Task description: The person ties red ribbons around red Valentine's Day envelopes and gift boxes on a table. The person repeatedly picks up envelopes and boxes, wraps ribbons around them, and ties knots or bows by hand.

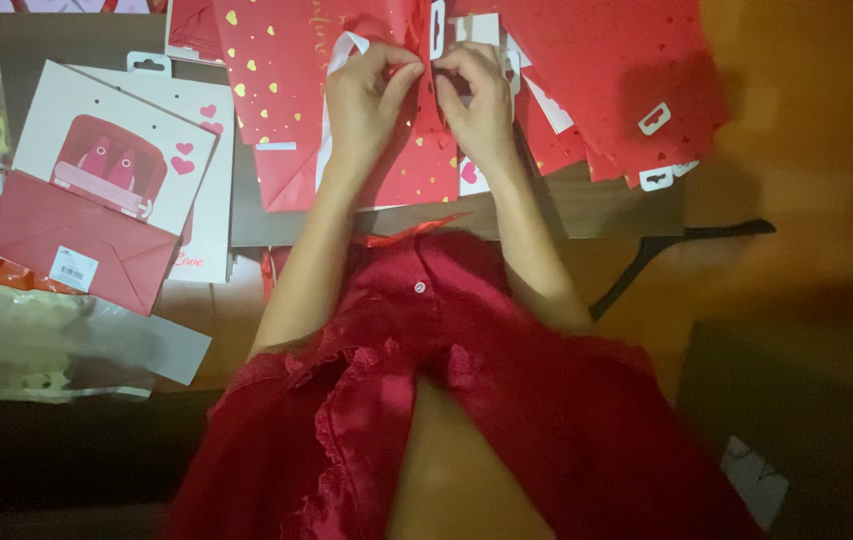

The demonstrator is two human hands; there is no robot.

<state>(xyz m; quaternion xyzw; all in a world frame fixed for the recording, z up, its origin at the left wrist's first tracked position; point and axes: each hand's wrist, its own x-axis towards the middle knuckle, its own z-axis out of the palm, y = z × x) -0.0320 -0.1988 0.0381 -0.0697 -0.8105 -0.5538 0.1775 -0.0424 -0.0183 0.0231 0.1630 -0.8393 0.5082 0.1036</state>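
Observation:
My left hand (367,95) and my right hand (477,100) are close together over a flat red paper gift bag (287,70) with gold hearts. Both pinch a thin red ribbon or handle strip (425,75) at the bag's top, near a white hang tab (438,25). The fingers of both hands are closed on that strip. My forearms reach up from a red lace-trimmed garment (447,400) at the bottom of the view.
More flat red bags (627,70) fan out to the right. A white and pink gift bag with hearts (112,165) lies folded at the left on a brown table (627,205). Clear plastic wrapping (37,340) sits at the lower left. A dark box (797,420) is at the lower right.

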